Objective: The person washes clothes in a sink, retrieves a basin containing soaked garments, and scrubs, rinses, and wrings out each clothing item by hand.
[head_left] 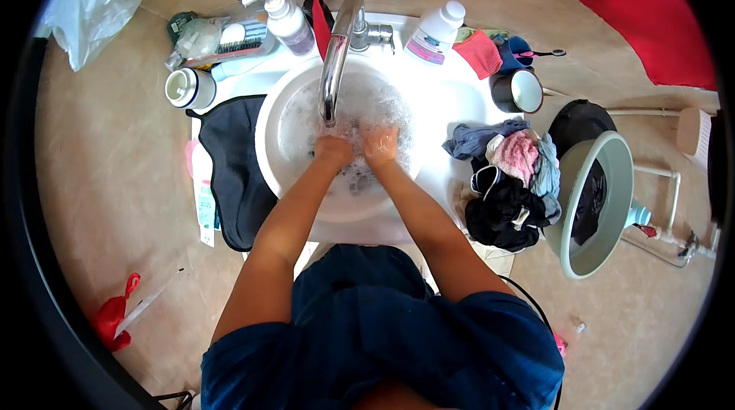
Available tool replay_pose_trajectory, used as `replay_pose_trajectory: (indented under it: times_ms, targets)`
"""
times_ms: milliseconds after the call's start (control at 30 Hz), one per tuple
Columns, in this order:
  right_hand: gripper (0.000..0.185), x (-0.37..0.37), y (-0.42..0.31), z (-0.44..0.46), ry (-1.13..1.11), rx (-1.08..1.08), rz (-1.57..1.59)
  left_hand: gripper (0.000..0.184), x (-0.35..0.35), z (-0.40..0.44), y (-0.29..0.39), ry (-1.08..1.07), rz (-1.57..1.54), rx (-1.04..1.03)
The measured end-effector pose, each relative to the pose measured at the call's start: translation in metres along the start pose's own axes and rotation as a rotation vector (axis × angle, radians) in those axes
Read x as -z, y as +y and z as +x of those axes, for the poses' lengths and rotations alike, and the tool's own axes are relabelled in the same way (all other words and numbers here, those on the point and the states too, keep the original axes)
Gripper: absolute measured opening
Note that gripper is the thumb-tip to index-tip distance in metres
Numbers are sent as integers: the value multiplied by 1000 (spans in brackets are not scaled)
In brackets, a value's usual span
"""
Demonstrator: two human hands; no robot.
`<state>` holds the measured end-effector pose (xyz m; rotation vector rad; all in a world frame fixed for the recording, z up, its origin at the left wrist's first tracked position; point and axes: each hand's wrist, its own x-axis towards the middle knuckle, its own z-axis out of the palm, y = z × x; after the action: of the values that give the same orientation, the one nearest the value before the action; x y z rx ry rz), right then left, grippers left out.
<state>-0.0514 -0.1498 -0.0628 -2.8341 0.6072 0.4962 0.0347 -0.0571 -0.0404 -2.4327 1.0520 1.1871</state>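
Both hands are down in a white basin (266, 134) of foamy water under a chrome faucet (331, 65). My left hand (334, 151) is curled closed at the water surface, just below the spout. Beside it, a little to the right, my right hand (379, 144) is also curled, with suds around its fingers. Whatever the two hands grip is hidden by water and foam. Dark patches (358, 179) show in the water in front of the wrists, too unclear to name.
Left of the basin lies a black cloth (233, 173). Spray bottle (289, 26) and white bottle (438, 31) flank the faucet. A pile of clothes (513, 196) sits at the right, by a pale green tub (622, 203). Mugs (527, 91) stand near the back right corner.
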Motion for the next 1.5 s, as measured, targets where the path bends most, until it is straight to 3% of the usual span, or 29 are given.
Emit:
replay_pose_trajectory:
  times_ms: [67,100,167,267,300,367,500,567,633,667,767,867,900,967,1000,1033,1133,1200,1233,1300,1333,1367,1433,1500]
  targets:
    - [31,0,4,21,-271,12,-47,51,8,6,-3,-126,-92,18]
    - [31,-1,7,26,-173,17,-7,46,11,5,-3,-187,-142,23]
    - [31,-4,11,33,23,30,75,43,-11,18,-11,-44,-215,36]
    - [29,33,8,49,-250,-49,77,44,10,6,-6,0,-95,-26]
    - [28,33,8,49,-228,-17,71,47,22,-1,-3,-12,-17,-62]
    - [26,37,13,44,-171,43,55,54,7,4,-6,178,-80,-67]
    - [29,42,28,10,309,125,416,71,7,-34,1,587,-183,-68]
    - [33,44,37,-8,433,41,579,74,11,-57,7,496,-219,12]
    - [34,54,41,-27,463,-130,881,74,7,-74,0,472,-233,21]
    - [34,60,42,-37,476,-215,1033,65,8,-83,-4,463,-262,-9]
    - [34,83,39,-68,502,-232,1460,55,9,-100,-10,521,-383,30]
    - [27,97,39,-89,349,-116,1679,38,0,-99,-22,540,-829,18]
    - [30,99,39,-96,290,-75,1735,33,5,-105,-16,639,-878,-117]
    - [56,122,28,-126,120,74,1408,25,24,-130,19,837,-970,-392]
    - [80,105,23,-124,148,235,1424,22,39,-149,40,767,-917,-392]
    - [82,60,28,-110,253,222,1032,19,53,-164,59,698,-863,-390]
    - [65,39,20,-103,465,359,1224,19,53,-179,93,728,-721,-594]
    - [56,36,35,-103,353,168,1578,20,55,-197,95,747,-779,-699]
    - [44,58,30,-110,357,36,1676,19,52,-198,91,695,-1057,-718]
    - [27,112,21,-122,370,-176,1848,22,47,-190,74,808,-1466,-575]
    - [25,126,24,-123,325,-220,2031,28,41,-176,57,813,-1514,-295]
    - [24,137,27,-123,275,-266,2212,30,27,-163,36,716,-1628,-171]
    - [36,167,26,-127,242,-209,2300,45,-8,-139,8,253,-1816,100]
    - [38,205,21,-140,162,-116,2369,56,-26,-136,9,-167,-1813,87]
